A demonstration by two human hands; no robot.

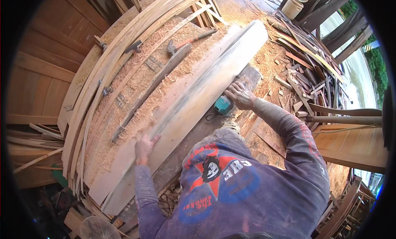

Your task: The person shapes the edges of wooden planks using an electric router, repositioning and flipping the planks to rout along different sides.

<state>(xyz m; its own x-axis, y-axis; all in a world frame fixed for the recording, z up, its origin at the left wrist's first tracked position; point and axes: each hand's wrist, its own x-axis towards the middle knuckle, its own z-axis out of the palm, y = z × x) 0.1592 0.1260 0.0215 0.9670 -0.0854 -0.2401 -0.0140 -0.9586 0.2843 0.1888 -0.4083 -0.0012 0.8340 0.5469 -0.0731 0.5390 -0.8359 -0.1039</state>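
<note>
A long pale wooden plank [187, 119] with a grey-streaked edge lies slantwise across the bench. My left hand [144, 149] is at its far edge in the lower part, thumb over the wood and the other fingers partly hidden. Higher up, on the near side, my right hand [241, 95] is closed over a teal power tool [223, 104] beside the plank. Most of that tool is covered by the hand, so its exact kind does not show. A dark cord loops below it.
Beyond the plank lie a claw hammer [181, 44], a dark narrow wood strip [154, 88] and wood shavings. Long curved boards [103, 70] fill the left side, with clamps on them. Scrap wood [313, 80] is heaped at right, near a lidded bucket [292, 8].
</note>
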